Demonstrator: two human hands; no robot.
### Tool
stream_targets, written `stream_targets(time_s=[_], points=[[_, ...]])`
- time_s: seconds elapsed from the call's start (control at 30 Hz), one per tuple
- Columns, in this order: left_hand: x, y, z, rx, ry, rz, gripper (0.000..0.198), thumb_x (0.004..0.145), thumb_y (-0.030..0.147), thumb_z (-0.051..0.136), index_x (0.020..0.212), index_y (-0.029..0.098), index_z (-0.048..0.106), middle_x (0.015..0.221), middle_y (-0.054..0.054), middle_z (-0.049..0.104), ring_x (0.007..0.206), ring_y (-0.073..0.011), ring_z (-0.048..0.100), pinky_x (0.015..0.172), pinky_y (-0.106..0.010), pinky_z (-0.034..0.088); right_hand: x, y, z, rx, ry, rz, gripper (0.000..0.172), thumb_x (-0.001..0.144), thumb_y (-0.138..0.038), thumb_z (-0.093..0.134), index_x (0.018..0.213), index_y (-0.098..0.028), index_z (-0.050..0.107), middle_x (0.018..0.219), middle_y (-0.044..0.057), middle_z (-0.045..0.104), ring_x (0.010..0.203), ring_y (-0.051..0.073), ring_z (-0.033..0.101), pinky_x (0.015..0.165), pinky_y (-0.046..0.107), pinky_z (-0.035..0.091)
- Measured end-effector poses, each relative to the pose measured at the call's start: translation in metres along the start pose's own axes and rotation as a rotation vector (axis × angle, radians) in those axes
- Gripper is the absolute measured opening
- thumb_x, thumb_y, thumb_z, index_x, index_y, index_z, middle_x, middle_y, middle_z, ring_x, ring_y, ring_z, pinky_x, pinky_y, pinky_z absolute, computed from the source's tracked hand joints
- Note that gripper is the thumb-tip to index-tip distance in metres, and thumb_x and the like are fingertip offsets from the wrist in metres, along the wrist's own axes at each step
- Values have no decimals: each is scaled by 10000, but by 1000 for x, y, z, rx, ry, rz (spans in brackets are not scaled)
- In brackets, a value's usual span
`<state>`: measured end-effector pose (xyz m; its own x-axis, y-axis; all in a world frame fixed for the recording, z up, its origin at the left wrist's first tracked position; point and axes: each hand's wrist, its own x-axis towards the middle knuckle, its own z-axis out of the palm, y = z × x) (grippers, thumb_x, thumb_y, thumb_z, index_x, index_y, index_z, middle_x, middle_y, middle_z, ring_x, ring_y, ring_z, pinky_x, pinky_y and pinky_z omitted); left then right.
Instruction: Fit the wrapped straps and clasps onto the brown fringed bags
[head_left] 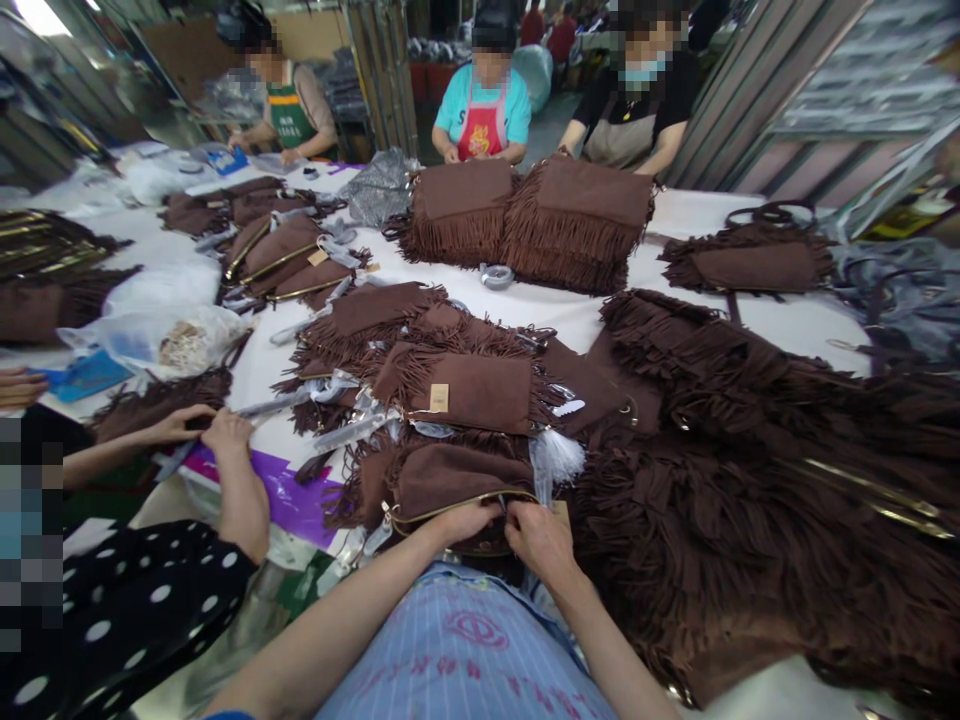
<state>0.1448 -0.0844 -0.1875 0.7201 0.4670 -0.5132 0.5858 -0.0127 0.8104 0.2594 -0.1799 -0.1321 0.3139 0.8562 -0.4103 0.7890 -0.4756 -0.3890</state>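
Note:
A brown fringed bag (461,480) with a gold zipper lies at the table edge right before me, its zipper side toward my body. My left hand (474,522) is closed at the bag's zipper edge, with its fingertips near the zipper's right end. Close beside it, my right hand (538,538) has its fingers curled in and pinches the same part of the bag. A small dark piece shows between the two hands, too small to name. Just beyond, another brown bag (487,392) carries a beige tag (439,398), and a white tassel (561,458) hangs near its right side.
A large heap of brown fringed bags (750,530) fills the right. Two stacks of bags (577,215) stand at the back. On my left, a co-worker's hands (225,430) work above a purple sheet (289,490). Several people stand across the white table (420,272).

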Motion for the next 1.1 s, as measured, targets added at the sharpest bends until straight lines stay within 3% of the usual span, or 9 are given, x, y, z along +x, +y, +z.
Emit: stream_targets(time_s=[0.13, 0.23, 0.4, 0.5, 0.63, 0.73, 0.87, 0.97, 1.1], points=[[-7, 10, -2, -58, 1, 18, 229, 855, 261, 414, 892, 157, 614, 872, -21, 622, 814, -170, 522, 842, -298, 423, -2, 6, -2, 98, 1, -97, 196, 827, -171, 495, 791, -194, 686, 834, 89, 723, 828, 217, 662, 682, 278, 410], [-21, 14, -10, -118, -64, 27, 190, 850, 274, 446, 866, 157, 596, 801, -1, 583, 765, -146, 509, 762, -260, 434, -9, 13, -3, 237, 15, -221, 180, 873, -243, 498, 876, -208, 674, 829, 37, 717, 807, 175, 659, 724, 251, 453], [-59, 26, -31, -331, -224, 192, 262, 814, 400, 595, 776, 141, 577, 708, 21, 507, 649, -107, 447, 614, -208, 372, -24, 23, 9, 798, 370, -260, 200, 922, -322, 478, 917, -205, 640, 957, 95, 739, 814, 198, 700, 740, 300, 552], [-74, 42, -38, -302, -142, 309, 276, 827, 391, 610, 718, 140, 574, 717, 7, 512, 677, -118, 455, 663, -228, 380, -29, 22, 9, 656, 607, -359, 194, 918, -225, 479, 992, -208, 657, 1258, 133, 637, 1092, 234, 635, 937, 379, 513], [-79, 63, -38, -241, -74, 481, 228, 852, 312, 596, 694, 148, 577, 879, -42, 579, 863, -166, 525, 834, -273, 399, -27, 6, -5, 444, 647, -511, 339, 938, -149, 399, 1171, -229, 633, 1463, 124, 445, 1077, 188, 632, 963, 345, 502], [-77, 67, -31, -253, -112, 493, 177, 834, 264, 601, 702, 147, 590, 873, -38, 602, 852, -165, 540, 829, -274, 410, -19, -14, -19, 527, 603, -458, 356, 961, -211, 373, 1257, -213, 571, 1471, 141, 421, 1000, 175, 650, 910, 339, 524], [-72, 61, -20, -332, -150, 345, 140, 790, 244, 609, 699, 139, 603, 673, 14, 573, 654, -120, 505, 677, -237, 423, -10, -30, -27, 815, 462, -309, 360, 961, -358, 391, 1236, -208, 569, 1393, 142, 510, 840, 158, 662, 817, 339, 542], [-72, 55, -17, -463, -120, 274, 176, 774, 290, 622, 695, 133, 603, 679, -2, 602, 636, -118, 521, 640, -235, 431, -10, -23, -23, 1105, 308, -148, 440, 929, -486, 428, 1259, -216, 540, 1174, 128, 658, 579, 115, 592, 544, 268, 509], [-73, 53, -18, -515, -91, 262, 218, 781, 334, 613, 719, 125, 621, 686, -24, 624, 628, -120, 539, 639, -244, 442, -18, -1, -18, 1339, 369, 72, 431, 839, -573, 544, 982, -180, 651, 790, 42, 678, 430, 71, 433, 391, 207, 339]])
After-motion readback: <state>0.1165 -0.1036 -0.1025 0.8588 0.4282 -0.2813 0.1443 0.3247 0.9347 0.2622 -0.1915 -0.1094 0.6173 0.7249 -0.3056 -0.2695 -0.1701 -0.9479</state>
